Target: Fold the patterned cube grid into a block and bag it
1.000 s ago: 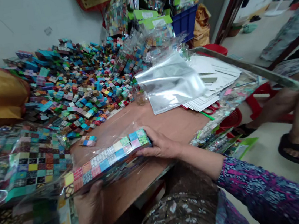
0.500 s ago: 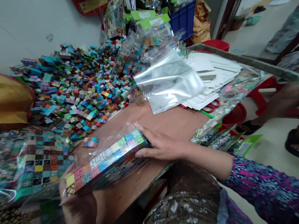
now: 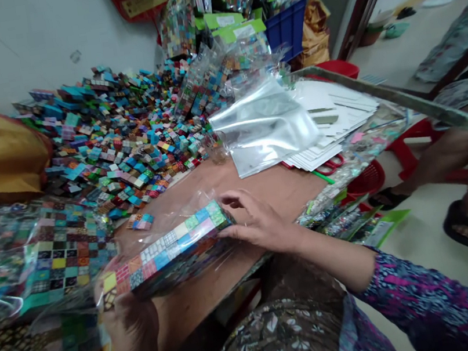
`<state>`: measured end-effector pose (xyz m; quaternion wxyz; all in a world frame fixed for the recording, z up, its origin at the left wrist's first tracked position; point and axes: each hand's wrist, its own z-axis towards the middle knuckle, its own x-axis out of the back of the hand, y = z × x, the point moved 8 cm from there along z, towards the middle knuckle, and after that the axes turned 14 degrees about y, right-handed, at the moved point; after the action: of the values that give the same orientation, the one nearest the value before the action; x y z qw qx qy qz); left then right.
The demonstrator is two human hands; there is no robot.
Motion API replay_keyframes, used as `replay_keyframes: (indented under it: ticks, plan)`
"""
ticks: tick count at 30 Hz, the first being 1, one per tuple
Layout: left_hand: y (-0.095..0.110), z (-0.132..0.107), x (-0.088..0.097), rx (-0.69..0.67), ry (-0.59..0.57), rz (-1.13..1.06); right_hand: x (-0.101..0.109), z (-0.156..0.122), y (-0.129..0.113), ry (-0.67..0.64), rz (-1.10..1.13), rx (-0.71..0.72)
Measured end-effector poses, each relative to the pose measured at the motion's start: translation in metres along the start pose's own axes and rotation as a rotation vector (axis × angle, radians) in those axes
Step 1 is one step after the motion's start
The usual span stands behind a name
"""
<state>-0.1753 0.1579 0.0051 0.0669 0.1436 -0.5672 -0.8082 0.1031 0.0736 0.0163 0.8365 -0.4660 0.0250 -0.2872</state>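
Note:
I hold a long block of small patterned cubes, wrapped in a clear plastic bag, over the near edge of a brown table. My left hand grips its near left end from below. My right hand presses its fingers against the far right end of the block, thumb lifted over the top. The bag's loose plastic spreads over the tabletop behind the block.
A big heap of loose coloured cubes covers the back left of the table. Packed bags of cubes lie at my left. Empty clear bags and white cards sit at the right. Another person's sandalled foot stands at right.
The block has tilted slightly and my left hand has shifted under its near end. My right hand's thumb has lifted over the block's far end.

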Motion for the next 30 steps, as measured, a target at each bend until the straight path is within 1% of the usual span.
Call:
replay_keyframes:
  ticks: [2, 6, 11, 15, 18, 21, 26, 30]
  plan:
    - [0.000, 0.000, 0.002, -0.006, 0.012, -0.065, 0.009, 0.000, -0.006, 0.072, 0.020, 0.059]
    - [0.001, 0.000, 0.002, -0.021, 0.030, -0.091, 0.014, 0.001, -0.014, 0.100, 0.026, 0.147]
    - [0.009, -0.003, 0.003, -0.101, 0.019, 0.032, 0.016, 0.004, -0.020, 0.085, 0.054, 0.200]
    - [0.016, -0.006, 0.003, -0.159, 0.015, 0.100, 0.016, 0.006, -0.023, 0.042, 0.032, 0.171]
    - [0.016, -0.006, 0.002, -0.139, 0.010, 0.129, 0.017, 0.008, -0.025, 0.035, 0.008, 0.143]
    - [0.016, -0.006, 0.000, -0.110, -0.005, 0.100, 0.017, 0.009, -0.027, 0.044, 0.030, 0.151]
    - [0.017, -0.004, 0.000, -0.138, 0.010, 0.106, 0.015, 0.009, -0.026, 0.029, 0.074, 0.143]
    - [0.007, -0.004, 0.003, -0.032, 0.030, 0.115, 0.013, 0.011, -0.028, -0.001, 0.074, 0.156]
